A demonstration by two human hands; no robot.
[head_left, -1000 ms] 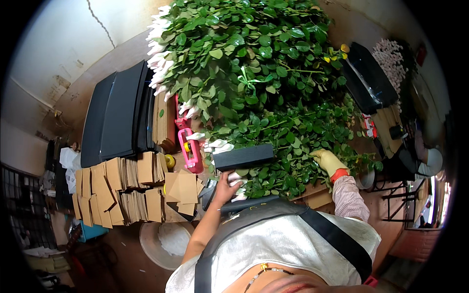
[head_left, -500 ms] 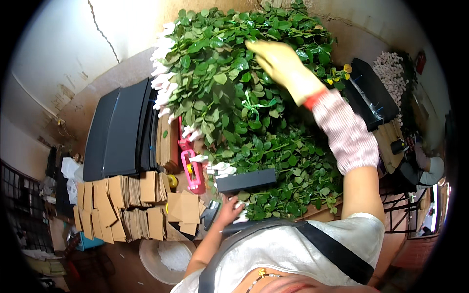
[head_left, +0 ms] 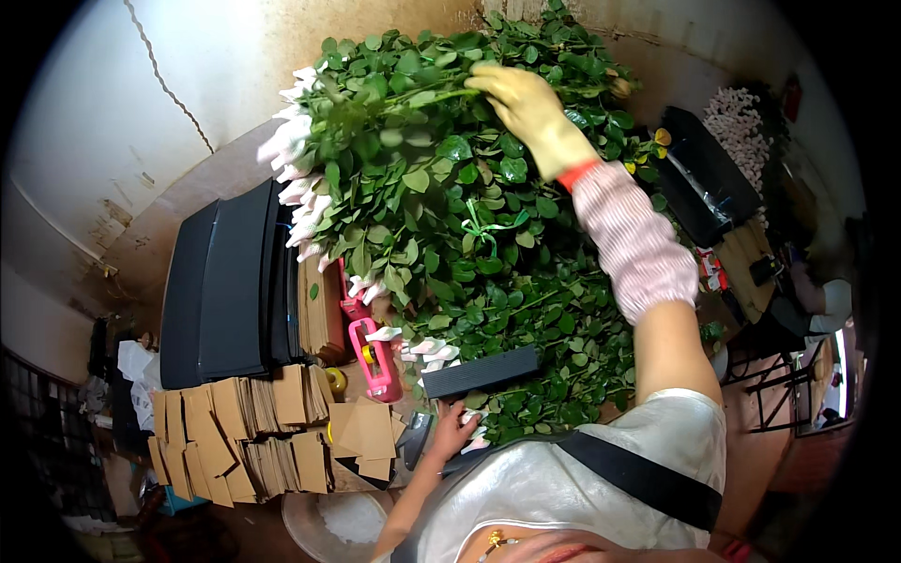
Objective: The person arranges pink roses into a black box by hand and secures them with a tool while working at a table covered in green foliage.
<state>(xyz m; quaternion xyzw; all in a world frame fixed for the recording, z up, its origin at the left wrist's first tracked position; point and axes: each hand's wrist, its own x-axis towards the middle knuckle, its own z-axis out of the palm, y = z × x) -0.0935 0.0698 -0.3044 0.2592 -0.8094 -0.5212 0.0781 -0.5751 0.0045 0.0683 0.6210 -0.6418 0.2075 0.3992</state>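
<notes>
A big heap of leafy green rose stems lies before me, with flower heads in white sleeves along its left side. My right hand, in a yellow glove, reaches over the far part of the heap, its fingers closed on a rose stem. Leaves and a white-sleeved head to its left are blurred by motion. At the near edge my bare left hand is curled against white-sleeved rose heads; its fingers are partly hidden. Just above it a dark ridged block lies across the stems.
Dark sheets stand left of the heap, beside a pink tape dispenser. Stacked cardboard pieces fill the near left, above a round basin. More white-sleeved flowers lie far right, where another person is partly visible.
My right hand has shifted slightly left, and a stem now shows in its fingers, with leaves around it moving. The whole view has tilted a little. My left hand stays by the block.
</notes>
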